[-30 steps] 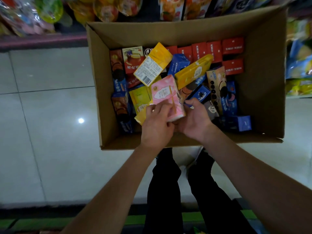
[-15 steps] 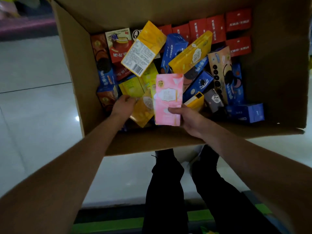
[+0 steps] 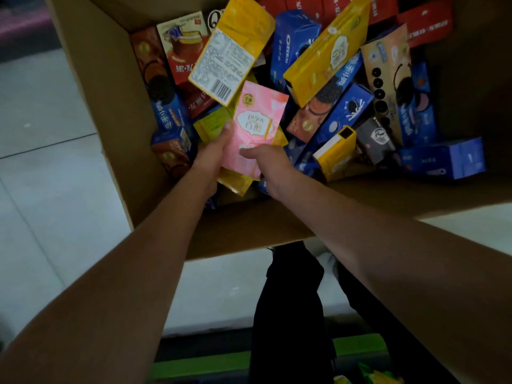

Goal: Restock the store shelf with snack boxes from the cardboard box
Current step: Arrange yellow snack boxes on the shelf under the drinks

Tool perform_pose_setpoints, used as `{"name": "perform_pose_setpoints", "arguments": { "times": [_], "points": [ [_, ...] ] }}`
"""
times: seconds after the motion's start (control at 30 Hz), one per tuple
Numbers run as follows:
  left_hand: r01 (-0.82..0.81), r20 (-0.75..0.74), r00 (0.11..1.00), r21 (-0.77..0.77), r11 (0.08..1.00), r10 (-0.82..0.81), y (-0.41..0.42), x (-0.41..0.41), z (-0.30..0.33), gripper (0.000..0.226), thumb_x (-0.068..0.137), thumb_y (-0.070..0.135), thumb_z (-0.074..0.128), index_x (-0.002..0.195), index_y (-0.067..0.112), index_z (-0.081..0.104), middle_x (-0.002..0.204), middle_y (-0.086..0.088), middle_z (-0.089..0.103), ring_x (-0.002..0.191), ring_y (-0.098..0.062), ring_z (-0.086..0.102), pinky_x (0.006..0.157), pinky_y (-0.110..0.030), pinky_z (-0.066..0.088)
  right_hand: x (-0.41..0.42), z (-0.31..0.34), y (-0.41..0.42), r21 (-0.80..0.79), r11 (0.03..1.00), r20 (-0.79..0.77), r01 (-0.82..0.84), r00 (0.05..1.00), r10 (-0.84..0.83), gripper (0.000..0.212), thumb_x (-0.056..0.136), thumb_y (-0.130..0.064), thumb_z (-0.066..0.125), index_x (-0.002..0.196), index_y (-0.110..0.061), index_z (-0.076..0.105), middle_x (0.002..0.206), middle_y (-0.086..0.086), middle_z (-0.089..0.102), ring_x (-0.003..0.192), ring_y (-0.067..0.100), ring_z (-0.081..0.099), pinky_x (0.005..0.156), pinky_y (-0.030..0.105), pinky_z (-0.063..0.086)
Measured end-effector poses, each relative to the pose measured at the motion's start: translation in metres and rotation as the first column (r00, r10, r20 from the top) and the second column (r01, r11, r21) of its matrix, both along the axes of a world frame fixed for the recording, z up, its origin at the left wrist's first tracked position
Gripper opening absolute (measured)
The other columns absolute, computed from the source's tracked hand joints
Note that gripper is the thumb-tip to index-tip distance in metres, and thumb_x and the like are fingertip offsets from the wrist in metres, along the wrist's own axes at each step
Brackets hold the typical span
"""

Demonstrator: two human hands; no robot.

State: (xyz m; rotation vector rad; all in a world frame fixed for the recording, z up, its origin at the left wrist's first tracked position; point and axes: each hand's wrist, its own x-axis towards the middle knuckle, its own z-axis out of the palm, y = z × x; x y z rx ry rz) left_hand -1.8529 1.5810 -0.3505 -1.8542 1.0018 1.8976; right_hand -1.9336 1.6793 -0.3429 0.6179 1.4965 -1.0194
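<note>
An open cardboard box (image 3: 110,106) on the floor holds several snack boxes in a loose heap. A pink snack box (image 3: 259,120) is lifted a little above the pile near the box's front wall. My left hand (image 3: 212,159) grips its left edge, thumb on the printed face. My right hand (image 3: 270,166) holds its lower end, thumb on top and fingers hidden beneath. Under the pink box lies a yellow box (image 3: 238,181), partly covered by both hands.
The pile includes a yellow box with a barcode (image 3: 230,51), a long yellow box (image 3: 327,51), blue cookie boxes (image 3: 346,112) and red boxes (image 3: 424,23) at the back. Pale floor tiles (image 3: 41,162) lie to the left. Dark trouser legs (image 3: 291,314) stand below the box.
My left hand left the yellow box and took the pink box's left edge. The pink box tilted right. The view has moved closer over the cardboard box.
</note>
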Motion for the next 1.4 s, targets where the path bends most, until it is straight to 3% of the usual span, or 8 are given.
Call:
{"name": "perform_pose_setpoints", "arguments": {
  "times": [0.07,0.13,0.3,0.6,0.9,1.07,1.2,1.4],
  "points": [
    [0.060,-0.052,0.997,0.018,0.998,-0.059,-0.002,0.002,0.005,0.073,0.079,0.065,0.065,0.139,0.024,0.053,0.132,-0.003,0.063,0.112,-0.021,0.065,0.087,-0.039,0.056,0.001,-0.001,0.005,0.000,0.982,-0.003,0.186,0.982,-0.186,0.077,0.071,-0.004,0.081,0.139,-0.007,0.044,0.130,0.009,0.063,0.112,0.028,0.063,0.095,0.048,0.053],
    [0.118,-0.044,0.992,0.015,0.993,-0.117,-0.004,0.004,0.007,0.077,0.075,0.067,0.067,0.140,0.029,0.051,0.139,0.000,0.058,0.123,-0.021,0.056,0.098,-0.044,0.049,-0.004,-0.001,0.014,-0.033,0.955,0.034,0.296,0.955,-0.295,0.083,0.070,0.003,0.080,0.142,-0.010,0.041,0.126,0.009,0.066,0.109,0.030,0.066,0.089,0.049,0.056],
    [0.036,-0.113,0.993,0.031,0.999,-0.032,0.002,-0.004,0.010,0.080,0.065,0.056,0.077,0.136,0.028,0.054,0.130,0.002,0.064,0.119,-0.018,0.059,0.103,-0.048,0.046,-0.021,0.001,0.027,-0.157,0.953,0.196,0.260,0.954,-0.228,0.026,0.079,-0.003,0.073,0.101,-0.016,0.070,0.096,0.002,0.077,0.090,0.022,0.074,0.084,0.042,0.058],
    [-0.107,-0.092,0.991,-0.053,0.993,0.101,0.026,0.001,0.042,0.100,0.059,0.035,0.088,0.144,0.022,0.037,0.125,0.001,0.065,0.106,-0.019,0.067,0.083,-0.044,0.059,-0.024,0.019,0.037,-0.280,0.904,0.276,0.324,0.929,-0.248,0.031,0.079,-0.002,0.069,0.107,-0.016,0.070,0.111,0.011,0.074,0.101,0.031,0.071,0.083,0.048,0.058],
    [-0.139,-0.130,0.982,-0.035,0.990,0.134,0.059,-0.027,0.156,0.045,0.089,0.036,0.067,0.127,0.019,0.050,0.110,0.000,0.071,0.090,-0.012,0.072,0.064,-0.031,0.058,-0.055,0.135,0.056,-0.192,0.941,0.180,0.279,0.953,-0.245,0.047,0.078,-0.002,0.067,0.124,-0.006,0.064,0.122,0.017,0.068,0.113,0.038,0.064,0.103,0.056,0.046],
    [0.024,0.052,0.999,-0.167,0.986,-0.015,0.076,-0.043,0.164,0.016,0.097,0.021,0.056,0.101,0.005,0.054,0.066,-0.010,0.055,0.046,-0.019,0.052,0.045,-0.026,0.040,-0.071,0.151,0.072,-0.123,0.962,0.217,0.243,0.953,-0.213,0.043,0.085,-0.001,0.061,0.127,-0.006,0.060,0.125,0.019,0.065,0.116,0.041,0.061,0.103,0.057,0.045],
    [0.066,0.120,0.992,-0.273,0.960,-0.034,0.075,-0.050,0.129,0.009,0.091,0.018,0.054,0.081,0.017,0.054,0.072,-0.011,0.056,0.061,-0.025,0.054,0.058,-0.034,0.042,-0.081,0.126,0.086,-0.279,0.929,0.228,0.245,0.956,-0.184,0.032,0.085,-0.001,0.059,0.114,-0.013,0.066,0.111,0.011,0.071,0.094,0.027,0.071,0.082,0.039,0.058],
    [-0.325,0.019,0.942,-0.189,0.927,0.335,0.053,-0.035,0.090,0.030,0.091,0.021,0.048,0.114,0.007,0.063,0.119,-0.024,0.066,0.106,-0.042,0.065,0.091,-0.062,0.050,-0.097,0.095,0.077,-0.360,0.932,0.128,0.041,0.992,0.006,0.026,0.080,-0.002,0.063,0.103,-0.014,0.070,0.097,0.005,0.076,0.084,0.022,0.073,0.070,0.030,0.057]
  ]
}}
